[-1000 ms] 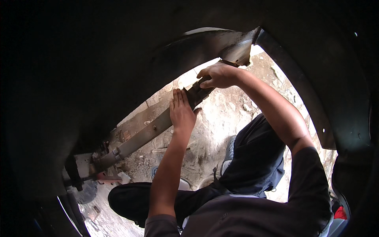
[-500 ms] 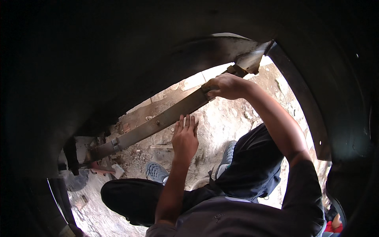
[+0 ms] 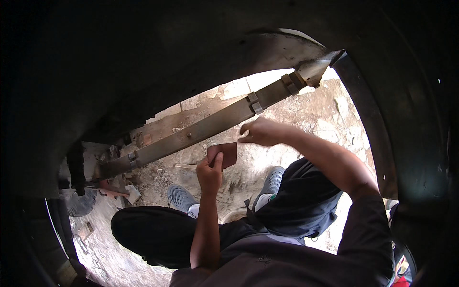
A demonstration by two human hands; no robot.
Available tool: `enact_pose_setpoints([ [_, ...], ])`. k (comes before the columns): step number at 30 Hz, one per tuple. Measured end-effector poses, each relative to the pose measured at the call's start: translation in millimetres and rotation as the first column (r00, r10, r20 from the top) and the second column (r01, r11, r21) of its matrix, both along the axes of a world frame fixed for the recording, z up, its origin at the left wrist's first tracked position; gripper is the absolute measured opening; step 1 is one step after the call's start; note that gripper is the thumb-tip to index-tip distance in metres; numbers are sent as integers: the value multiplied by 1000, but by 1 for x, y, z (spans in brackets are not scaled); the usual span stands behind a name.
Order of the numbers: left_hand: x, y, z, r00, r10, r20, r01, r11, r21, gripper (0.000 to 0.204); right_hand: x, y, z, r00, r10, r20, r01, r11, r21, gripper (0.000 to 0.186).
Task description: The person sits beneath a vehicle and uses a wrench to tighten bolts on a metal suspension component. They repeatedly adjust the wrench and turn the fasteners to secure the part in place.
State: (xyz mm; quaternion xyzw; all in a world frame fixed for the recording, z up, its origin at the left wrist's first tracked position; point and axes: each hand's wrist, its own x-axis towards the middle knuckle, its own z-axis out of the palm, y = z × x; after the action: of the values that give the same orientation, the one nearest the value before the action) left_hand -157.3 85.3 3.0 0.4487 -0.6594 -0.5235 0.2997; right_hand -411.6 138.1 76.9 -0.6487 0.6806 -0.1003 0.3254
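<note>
My left hand [image 3: 209, 174] pinches a small reddish-brown piece of sandpaper [image 3: 228, 154], its thumb lying across the face. Just right of the sandpaper and apart from it hovers my right hand [image 3: 266, 132], fingers bent and spread, with nothing visible in them. Beyond both hands a long flat metal bar like a leaf spring [image 3: 205, 125] slants from lower left to upper right. Metal clips [image 3: 254, 103] wrap around it, and a small bolt head [image 3: 189, 135] stands out on its side. Neither hand touches the bar.
Dark curved panels [image 3: 377, 129] surround the opening around me. At the bar's upper end sits a metal bracket [image 3: 313, 71]. Rubble and a reddish piece [image 3: 114, 190] lie around its lower end. My shoes [image 3: 181, 197] rest on rough, stony ground.
My right hand has left the bar's upper part and come down beside the left. My left hand has drawn back from the bar; sandpaper now shows in it.
</note>
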Motion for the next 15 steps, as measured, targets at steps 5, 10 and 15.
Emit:
enact_pose_setpoints([
  [5,21,-3,1,987,69,-146,-37,976,216,28,87,11,-46,917,-186,352,211,977,-34,49],
  [10,17,3,-12,956,215,-198,-184,969,166,27,129,28,-74,605,-472,641,539,836,107,36],
  [15,18,4,-8,986,167,-15,-167,986,-14,27,138,28,-88,191,-520,832,618,723,310,28],
])
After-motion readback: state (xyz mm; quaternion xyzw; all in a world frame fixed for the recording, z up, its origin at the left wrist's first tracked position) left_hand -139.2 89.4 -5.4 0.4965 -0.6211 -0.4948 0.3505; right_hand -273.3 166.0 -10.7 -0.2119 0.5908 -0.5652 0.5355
